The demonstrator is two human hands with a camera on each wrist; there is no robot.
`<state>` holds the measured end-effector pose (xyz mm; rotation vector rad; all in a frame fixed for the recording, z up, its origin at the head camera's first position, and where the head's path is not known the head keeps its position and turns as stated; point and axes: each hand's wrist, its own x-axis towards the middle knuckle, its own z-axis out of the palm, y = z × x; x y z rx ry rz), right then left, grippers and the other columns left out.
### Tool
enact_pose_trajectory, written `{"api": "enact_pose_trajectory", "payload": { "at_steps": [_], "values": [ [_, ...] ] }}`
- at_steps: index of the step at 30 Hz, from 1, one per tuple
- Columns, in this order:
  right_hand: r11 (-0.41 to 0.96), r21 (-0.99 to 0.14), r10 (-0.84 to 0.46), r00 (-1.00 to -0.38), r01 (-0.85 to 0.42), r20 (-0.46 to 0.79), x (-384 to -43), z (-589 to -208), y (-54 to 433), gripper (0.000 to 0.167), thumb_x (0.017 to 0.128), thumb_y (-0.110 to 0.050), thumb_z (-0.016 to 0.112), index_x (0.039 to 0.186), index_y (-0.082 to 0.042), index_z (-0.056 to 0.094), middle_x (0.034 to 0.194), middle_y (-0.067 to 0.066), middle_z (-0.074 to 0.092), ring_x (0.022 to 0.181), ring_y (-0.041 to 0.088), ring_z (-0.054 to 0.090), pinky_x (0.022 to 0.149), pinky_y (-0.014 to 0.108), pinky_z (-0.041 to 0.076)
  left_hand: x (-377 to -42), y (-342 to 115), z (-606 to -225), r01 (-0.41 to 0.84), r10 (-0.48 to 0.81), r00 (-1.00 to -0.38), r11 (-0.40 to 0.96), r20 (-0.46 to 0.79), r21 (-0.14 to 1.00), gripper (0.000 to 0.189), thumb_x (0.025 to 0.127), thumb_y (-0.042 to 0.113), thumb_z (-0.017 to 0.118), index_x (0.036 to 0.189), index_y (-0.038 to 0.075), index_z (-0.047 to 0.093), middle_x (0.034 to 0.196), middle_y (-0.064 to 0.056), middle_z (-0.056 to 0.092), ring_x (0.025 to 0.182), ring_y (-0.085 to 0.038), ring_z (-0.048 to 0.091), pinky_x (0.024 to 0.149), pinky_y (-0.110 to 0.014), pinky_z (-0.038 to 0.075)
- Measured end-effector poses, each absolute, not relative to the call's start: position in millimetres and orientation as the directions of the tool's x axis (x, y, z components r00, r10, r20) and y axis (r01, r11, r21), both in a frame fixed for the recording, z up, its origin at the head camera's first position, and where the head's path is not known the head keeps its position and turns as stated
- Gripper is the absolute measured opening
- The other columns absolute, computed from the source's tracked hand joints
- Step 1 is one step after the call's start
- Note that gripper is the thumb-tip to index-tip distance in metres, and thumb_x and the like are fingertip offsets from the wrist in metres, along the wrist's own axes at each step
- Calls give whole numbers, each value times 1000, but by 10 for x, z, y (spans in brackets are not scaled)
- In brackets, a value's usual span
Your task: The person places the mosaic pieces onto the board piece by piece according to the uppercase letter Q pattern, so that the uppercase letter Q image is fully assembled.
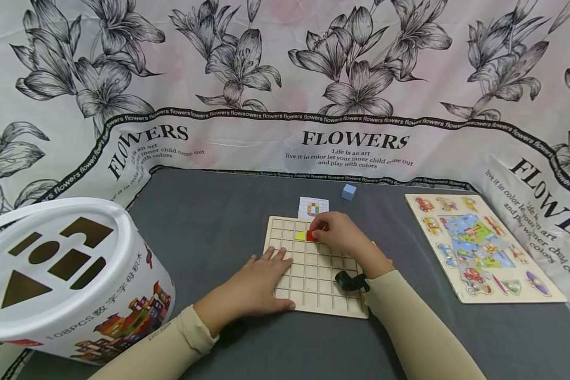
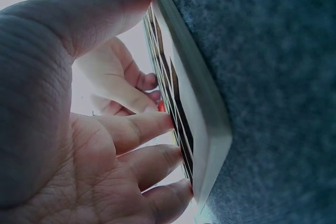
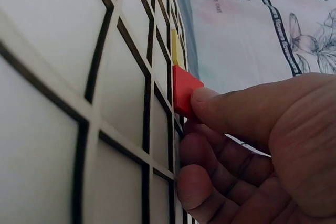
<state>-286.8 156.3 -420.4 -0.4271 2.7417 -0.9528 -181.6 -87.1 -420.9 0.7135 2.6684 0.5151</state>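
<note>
A wooden grid board [image 1: 318,298] with square cells lies on the grey cloth. My right hand [image 1: 344,235] pinches a red square tile [image 3: 185,92] between thumb and fingers at the board's far rows. Right beside it, a yellow tile [image 1: 301,235] sits in a cell. With fingers spread, my left hand [image 1: 256,282] rests on the board's left side; in the left wrist view its fingertips [image 2: 165,121] touch the grid and the thumb lies along the near edge. Behind the board is a small card [image 1: 305,210] printed with a coloured pattern, partly covered by the right hand.
A blue cube [image 1: 349,191] stands behind the card. To the right lies a wooden picture puzzle board [image 1: 437,211]. A big white bucket [image 1: 142,258] with shaped holes in its lid fills the left. Small yellow-orange bits [image 1: 390,261] show past my right wrist, mostly hidden.
</note>
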Motion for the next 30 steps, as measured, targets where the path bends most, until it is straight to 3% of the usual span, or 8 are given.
{"api": "enact_pose_trajectory", "payload": {
  "at_steps": [10, 15, 21, 30],
  "values": [
    [784, -583, -333, -937, -213, -106, -2870, -4238, 1549, 8, 106, -14, 72, 105, -12, 79, 97, 4, 73, 87, 20, 63, 83, 39, 53, -1814, -860, -4227, 411, 532, -819, 806, -216, 426, 94, 93, 55, 83, 167, 12, 45, 179, -13, 32, 169, -37, 23, 131, -67, 27],
    [774, -592, -312, -949, -224, -50, -2848, -4106, 1657, 15, 107, -13, 69, 117, -6, 78, 105, 9, 73, 93, 24, 64, 86, 43, 55, -1813, -870, -4234, 413, 533, -821, 803, -204, 430, 94, 92, 54, 84, 167, 12, 46, 179, -13, 33, 169, -37, 23, 131, -67, 27],
    [775, -595, -247, -969, -214, 27, -2699, -3786, 2144, 26, 109, -13, 66, 130, -1, 74, 119, 16, 75, 102, 29, 68, 87, 47, 56, -1823, -894, -4220, 416, 534, -820, 804, -208, 426, 95, 92, 53, 84, 167, 12, 44, 179, -13, 31, 169, -37, 21, 131, -67, 25],
    [875, -467, -207, -970, -126, -127, -2497, -4022, 2713, 28, 106, -21, 72, 123, 1, 76, 104, 13, 75, 89, 24, 68, 74, 40, 57, -1820, -890, -4219, 407, 528, -822, 806, -213, 429, 94, 92, 53, 84, 167, 12, 45, 179, -12, 31, 169, -36, 22, 131, -67, 25]
  ]
}}
